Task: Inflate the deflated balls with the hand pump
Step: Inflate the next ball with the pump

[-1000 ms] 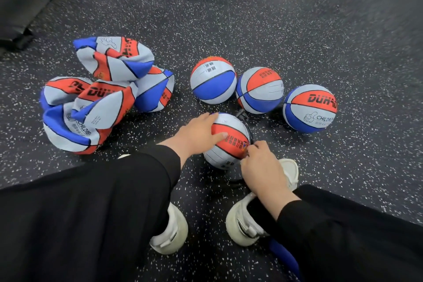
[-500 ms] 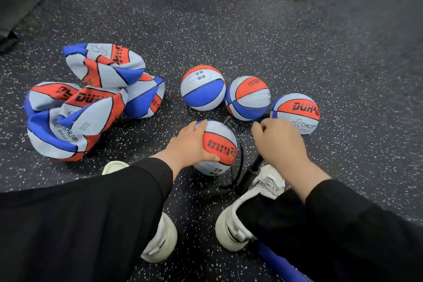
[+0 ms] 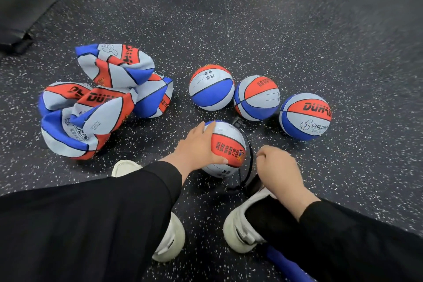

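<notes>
Steadying ball (image 3: pixel 226 144), left hand (image 3: pixel 196 146) spread; right hand (image 3: pixel 278 167) fisted over hidden pump handle

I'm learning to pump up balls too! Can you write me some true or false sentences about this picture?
1. The left hand rests on a round ball. True.
2. Three more round balls sit in a row behind it. True.
3. The crumpled flat balls lie right of the round ones. False: they are on the left.
4. The right hand is flat on the floor. False: it is curled above the black pump.
</notes>
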A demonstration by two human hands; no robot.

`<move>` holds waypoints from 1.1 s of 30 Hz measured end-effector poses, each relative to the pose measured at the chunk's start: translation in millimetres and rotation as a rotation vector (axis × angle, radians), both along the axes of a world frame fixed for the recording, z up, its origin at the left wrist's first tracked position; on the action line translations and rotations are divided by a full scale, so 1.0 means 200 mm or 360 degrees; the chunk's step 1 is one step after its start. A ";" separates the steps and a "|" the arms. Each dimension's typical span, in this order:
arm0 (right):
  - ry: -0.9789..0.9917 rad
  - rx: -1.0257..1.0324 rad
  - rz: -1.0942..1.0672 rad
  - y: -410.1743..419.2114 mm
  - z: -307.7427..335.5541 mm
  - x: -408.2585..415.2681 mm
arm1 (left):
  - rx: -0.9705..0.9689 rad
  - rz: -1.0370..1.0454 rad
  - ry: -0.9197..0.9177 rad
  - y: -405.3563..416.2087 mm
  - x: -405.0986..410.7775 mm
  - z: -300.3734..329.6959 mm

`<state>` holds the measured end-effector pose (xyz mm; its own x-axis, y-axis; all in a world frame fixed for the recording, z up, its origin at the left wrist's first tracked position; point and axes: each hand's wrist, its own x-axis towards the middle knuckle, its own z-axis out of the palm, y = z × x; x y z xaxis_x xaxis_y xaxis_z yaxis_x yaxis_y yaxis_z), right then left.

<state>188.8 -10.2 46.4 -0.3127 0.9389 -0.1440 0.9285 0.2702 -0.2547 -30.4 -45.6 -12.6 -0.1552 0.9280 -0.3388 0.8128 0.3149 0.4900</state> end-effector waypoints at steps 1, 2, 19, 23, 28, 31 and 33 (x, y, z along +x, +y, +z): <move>0.0051 0.0071 0.0004 0.04 0.08 -0.01 | -0.0002 0.0008 -0.0003 0.00 -0.01 -0.01; 0.0062 0.0148 0.0033 0.08 0.17 -0.03 | -0.0007 0.0016 -0.0003 0.00 -0.02 -0.01; -0.0277 0.0103 0.0237 -0.06 -0.21 -0.04 | -0.0026 -0.0017 0.0008 0.01 -0.01 0.00; -0.0179 -0.0049 0.0133 -0.01 -0.14 0.01 | 0.0008 -0.0004 0.0027 -0.03 -0.01 0.00; 0.0013 0.0121 0.0066 0.16 0.21 0.00 | 0.0027 0.0009 -0.0004 -0.03 -0.03 0.00; 0.0065 0.0079 0.0085 0.25 0.37 -0.03 | -0.0003 0.0001 -0.0021 -0.01 -0.03 -0.01; 0.0004 0.0076 0.0095 0.25 0.38 -0.03 | 0.0001 0.0002 -0.0014 -0.01 -0.03 0.00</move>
